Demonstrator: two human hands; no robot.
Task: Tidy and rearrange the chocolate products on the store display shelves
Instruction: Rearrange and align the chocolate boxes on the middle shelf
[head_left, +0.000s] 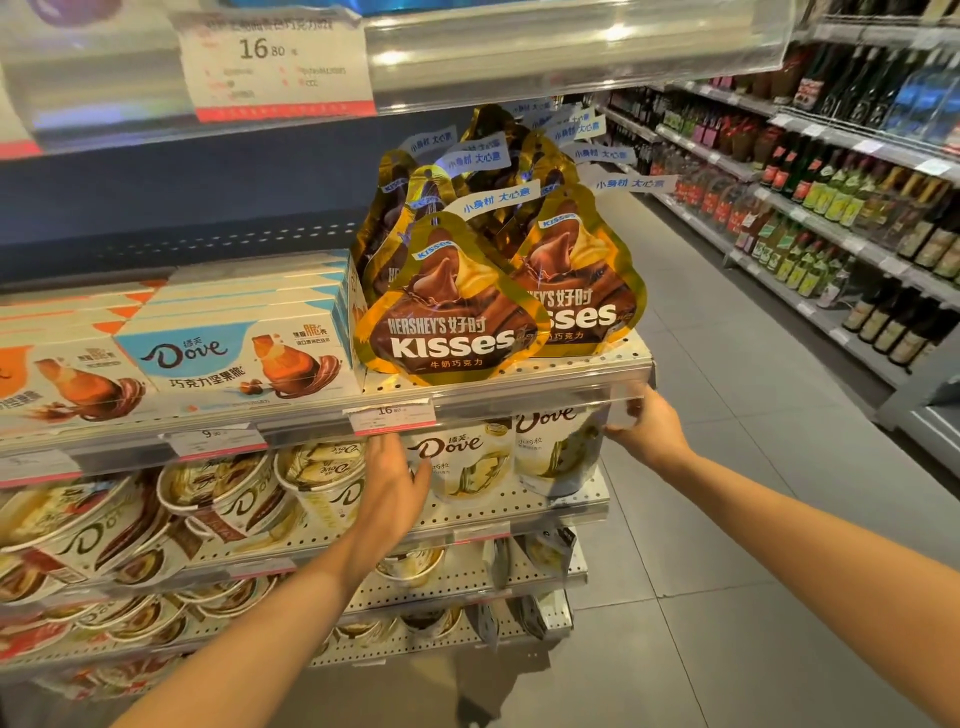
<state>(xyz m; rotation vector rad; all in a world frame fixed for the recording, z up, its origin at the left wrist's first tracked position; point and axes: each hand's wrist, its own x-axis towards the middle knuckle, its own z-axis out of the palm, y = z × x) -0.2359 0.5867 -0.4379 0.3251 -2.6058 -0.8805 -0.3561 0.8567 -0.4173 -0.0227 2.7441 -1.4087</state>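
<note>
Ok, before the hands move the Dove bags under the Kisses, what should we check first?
1. Left hand reaches the left Dove bag: ok, its fingers overlap that bag's edge.
2. Right hand on the right Dove bag: not ok, it is at the shelf's end corner.
3. Both Dove bags upright: ok.
4. Kisses bags above standing steady: ok, though leaning on each other.
5. More bags behind the front two: cannot tell.

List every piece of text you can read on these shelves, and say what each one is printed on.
"HERSHEY'S KISSES": front gold pouch.
"Dove": blue box.
"Dove": white pouch.
"16.80": upper price tag.
"16.80": price tag under the Kisses pouches.
Bottle labels: too small to read.
</note>
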